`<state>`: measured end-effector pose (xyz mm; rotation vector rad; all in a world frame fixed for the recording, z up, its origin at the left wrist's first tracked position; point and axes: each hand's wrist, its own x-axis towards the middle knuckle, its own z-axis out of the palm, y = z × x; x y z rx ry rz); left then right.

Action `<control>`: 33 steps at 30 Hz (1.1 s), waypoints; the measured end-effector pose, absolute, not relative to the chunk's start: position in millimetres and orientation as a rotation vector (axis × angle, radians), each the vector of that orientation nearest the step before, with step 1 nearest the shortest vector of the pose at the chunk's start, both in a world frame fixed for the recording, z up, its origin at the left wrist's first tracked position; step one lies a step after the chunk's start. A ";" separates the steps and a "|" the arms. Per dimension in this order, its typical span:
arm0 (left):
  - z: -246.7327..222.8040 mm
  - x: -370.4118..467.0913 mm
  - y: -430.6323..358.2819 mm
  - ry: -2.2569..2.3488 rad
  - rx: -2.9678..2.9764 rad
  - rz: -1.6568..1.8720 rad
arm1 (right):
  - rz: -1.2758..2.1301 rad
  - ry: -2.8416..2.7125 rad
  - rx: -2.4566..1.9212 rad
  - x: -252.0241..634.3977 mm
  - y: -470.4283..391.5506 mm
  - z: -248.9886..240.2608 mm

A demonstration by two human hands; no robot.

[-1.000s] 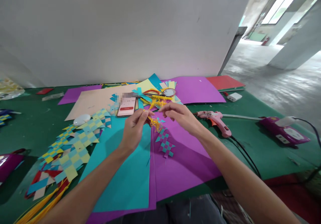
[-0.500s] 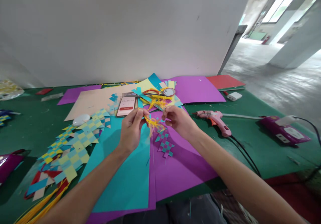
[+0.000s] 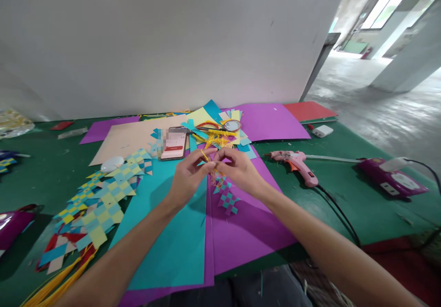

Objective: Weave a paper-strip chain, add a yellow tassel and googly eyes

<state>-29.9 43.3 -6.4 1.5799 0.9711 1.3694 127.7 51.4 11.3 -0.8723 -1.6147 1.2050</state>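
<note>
Taking the phone (image 3: 173,151) as landmark, the yellow thread (image 3: 204,155) is just off its near right side, up between the person's hands. The left hand (image 3: 188,174) pinches this thread between thumb and fingers, with a short loop standing up past the forefinger. The right hand (image 3: 239,169) brings its thumb and forefinger to meet the left's, but I cannot tell whether they are closed on a strand, since the knuckles hide the tips. Loose ends hang under the fingers, just above a woven paper fish (image 3: 228,200), which is right of the phone and nearer the person; whether the two are joined does not show. To handle strands this thin well, I would keep the left pinch firm and close to the crossing point, draw with the right in small, even pulls, and keep the loose ends from catching the paper's pointed corners. A hard tug could bend the folded strips. The glue gun (image 3: 296,162), well to the right of the phone, is best kept away from trailing thread.
</note>
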 end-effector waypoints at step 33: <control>-0.8 -27.8 41.9 0.815 1.461 1.208 | 1.493 -1.222 -0.647 131.1 57.3 6.9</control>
